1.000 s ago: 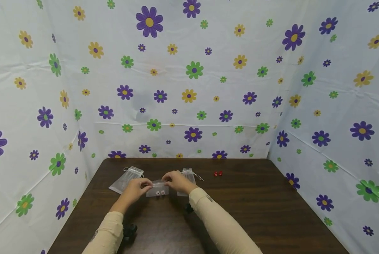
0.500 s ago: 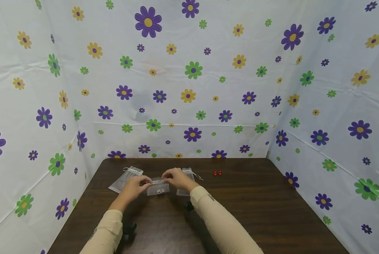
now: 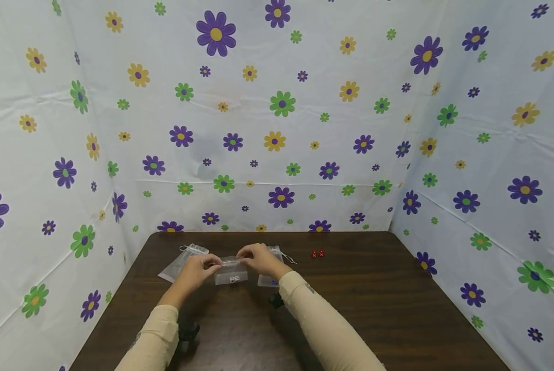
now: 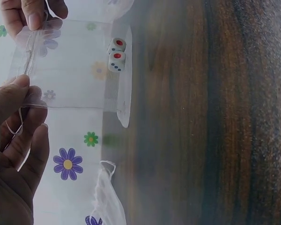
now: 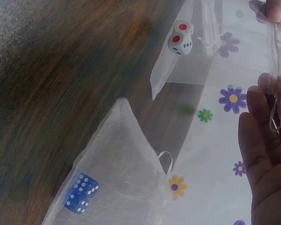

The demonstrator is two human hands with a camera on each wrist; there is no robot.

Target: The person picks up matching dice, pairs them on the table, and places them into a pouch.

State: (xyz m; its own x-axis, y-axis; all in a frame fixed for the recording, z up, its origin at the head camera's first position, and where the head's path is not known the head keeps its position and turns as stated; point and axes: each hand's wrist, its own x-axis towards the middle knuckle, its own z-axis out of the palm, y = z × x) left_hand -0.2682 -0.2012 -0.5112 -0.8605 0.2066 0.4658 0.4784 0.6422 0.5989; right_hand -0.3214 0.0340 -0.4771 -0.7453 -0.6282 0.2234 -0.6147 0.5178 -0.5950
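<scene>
A sheer white drawstring pouch [image 3: 231,274] is stretched between my two hands. Two white dice [image 4: 117,61] with red and blue pips lie together at its bottom end. My left hand [image 3: 197,274] pinches one corner of the gathered mouth between thumb and fingers. The opposite corner is pinched by my right hand [image 3: 261,259]. A loop of the pouch's drawstring [image 5: 276,115] hangs by the right fingers. Beside the right hand lies a second sheer pouch [image 5: 126,173], with blue dice [image 5: 82,192] inside, partly hidden by that hand in the head view.
Another sheer pouch [image 3: 180,265] lies on the dark wooden table [image 3: 374,299], left of the left hand. Two red dice [image 3: 317,253] sit toward the back, right of the hands. A flower-patterned white cloth [image 3: 281,149] stands behind the table and along both sides.
Both hands keep their pinch on the pouch's mouth and have barely moved. The white dice have shifted slightly within the pouch. Some blue now shows in the right-hand pouch.
</scene>
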